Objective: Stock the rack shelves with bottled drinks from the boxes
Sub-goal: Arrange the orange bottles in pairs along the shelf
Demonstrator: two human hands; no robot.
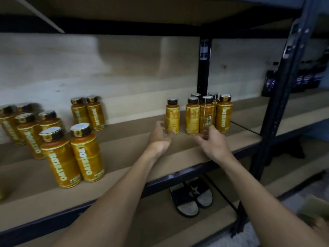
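- Head view: looks down on a brown fibreboard shelf (124, 152) in a dark metal rack (277, 104), partly stocked with yellow-orange plastic bottles (87, 152) with black caps.
- Finds the left hand (159, 138) empty, fingers loosely curled, just beside a lone bottle (172, 116); cannot tell whether touching.
- Finds the right hand (214, 142) likewise spread and gripping nothing, fingertips at the foot of the middle front bottle (206, 115) in the right-hand cluster (224, 114); contact unclear through blur.
- Counts more upright bottles to the left: a near pair (60, 157) by the front edge, a blurred group (28, 132) behind it, a back pair (88, 113) against the wall.
- Reads the step as nudging bottles into tidy rows, with plenty of bare shelf left to fill.
- Risks a knock: tall, narrow bottles standing close together, so a careless push low down could tip one into its neighbours and fell several.
- Risks the same with the lone bottle, standing apart from the cluster: a sideways shove on the board may topple it, not slide it.
- Notes black slippers (191, 198) on the level below; anything rolling off the front edge would likely drop there.
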